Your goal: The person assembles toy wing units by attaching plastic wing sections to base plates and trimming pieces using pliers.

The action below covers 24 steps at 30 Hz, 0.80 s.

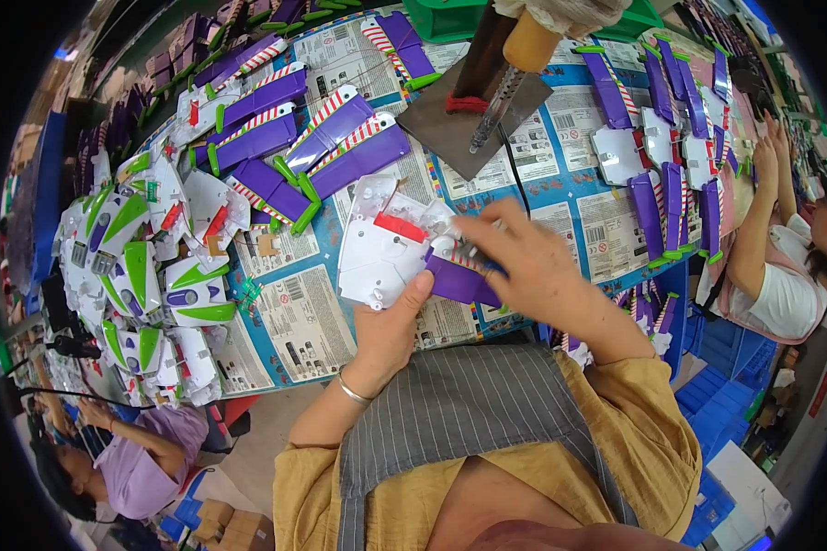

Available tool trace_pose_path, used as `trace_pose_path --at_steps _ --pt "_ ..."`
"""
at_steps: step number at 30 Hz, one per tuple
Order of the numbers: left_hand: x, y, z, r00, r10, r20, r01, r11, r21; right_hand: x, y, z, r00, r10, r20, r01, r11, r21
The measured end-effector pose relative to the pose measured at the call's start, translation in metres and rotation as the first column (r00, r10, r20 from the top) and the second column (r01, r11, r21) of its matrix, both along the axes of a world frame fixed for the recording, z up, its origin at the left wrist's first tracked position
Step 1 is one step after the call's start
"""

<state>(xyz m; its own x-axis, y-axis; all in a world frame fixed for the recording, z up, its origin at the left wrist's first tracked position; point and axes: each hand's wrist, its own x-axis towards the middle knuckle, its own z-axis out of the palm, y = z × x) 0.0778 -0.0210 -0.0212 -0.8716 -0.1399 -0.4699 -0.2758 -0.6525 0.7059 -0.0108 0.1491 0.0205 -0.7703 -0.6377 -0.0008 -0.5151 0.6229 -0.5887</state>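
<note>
My left hand [390, 326] grips the lower edge of a white plastic toy shell [374, 266], its thumb on top. A red strip [400, 228] crosses the shell's upper part. At the shell's right side lies a purple toy wing [464, 280] with a striped edge. My right hand [519, 257] bends over the place where wing and shell meet, fingertips pinched there; what they hold is hidden. Loose purple wings [358, 151] with green tips and red-striped edges lie just beyond the shell.
White-and-green toy shells [138, 275] are heaped at left. A hanging power driver [515, 69] points down over a dark plate [436, 119]. Winged shells [657, 138] stand in a row at right. Printed sheets [294, 312] cover the table. Co-workers sit at both sides.
</note>
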Motion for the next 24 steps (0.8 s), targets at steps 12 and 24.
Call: trace_pose_path --at_steps 12,24 --pt "0.000 0.001 0.002 1.000 -0.018 0.012 0.019 0.998 -0.052 -0.030 0.003 -0.005 0.981 0.154 -0.122 -0.121 0.962 0.244" --pt "-0.040 -0.005 0.006 0.997 -0.076 -0.010 0.072 0.977 -0.200 -0.070 0.006 -0.010 0.937 0.290 -0.194 -0.192 0.893 0.406"
